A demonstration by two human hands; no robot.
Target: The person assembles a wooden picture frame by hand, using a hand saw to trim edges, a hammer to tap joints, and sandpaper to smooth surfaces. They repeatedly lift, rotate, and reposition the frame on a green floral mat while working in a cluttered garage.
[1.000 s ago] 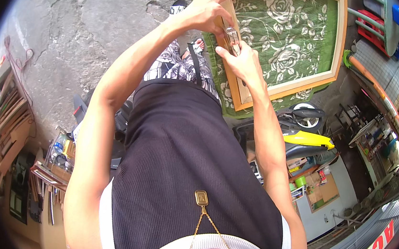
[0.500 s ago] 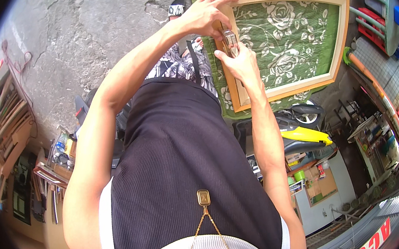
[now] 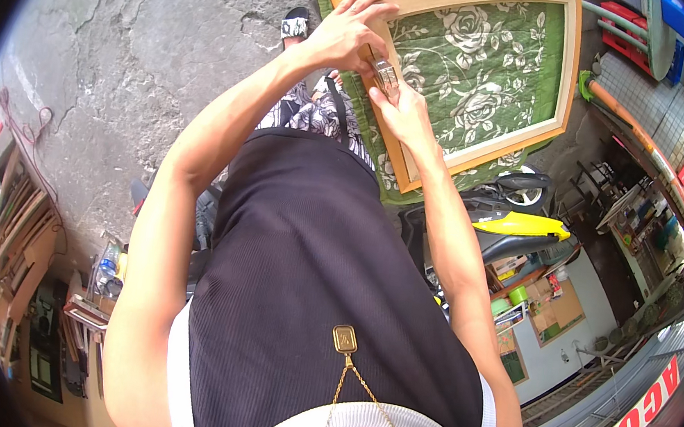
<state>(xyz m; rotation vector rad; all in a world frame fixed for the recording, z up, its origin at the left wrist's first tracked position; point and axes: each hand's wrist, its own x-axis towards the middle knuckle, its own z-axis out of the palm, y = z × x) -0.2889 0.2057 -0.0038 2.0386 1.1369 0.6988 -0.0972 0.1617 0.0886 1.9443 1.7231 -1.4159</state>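
Note:
A rectangular wooden frame (image 3: 569,62) with a pale inner strip lies on a green quilted cloth with white roses (image 3: 471,111). Along the frame's near left side, my right hand (image 3: 407,119) is closed around a small shiny metal hand tool (image 3: 385,78), whose exact kind does not show. My left hand (image 3: 349,37) rests over the same side, just past the tool. Its outer fingers stretch across the wood, while thumb and forefinger come together at the tool's far end. What they pinch there is too small and covered to name.
A black and yellow motorbike (image 3: 522,225) stands just right of my body under the cloth's near edge. An orange pole (image 3: 642,131) curves along the right. Wooden boards (image 3: 16,223) lean at the left, beside cracked concrete floor (image 3: 154,22).
The frame and cloth sit slightly farther left in the picture, and my hands have shifted slightly with them. Both hands keep their places at the tool and the frame's side.

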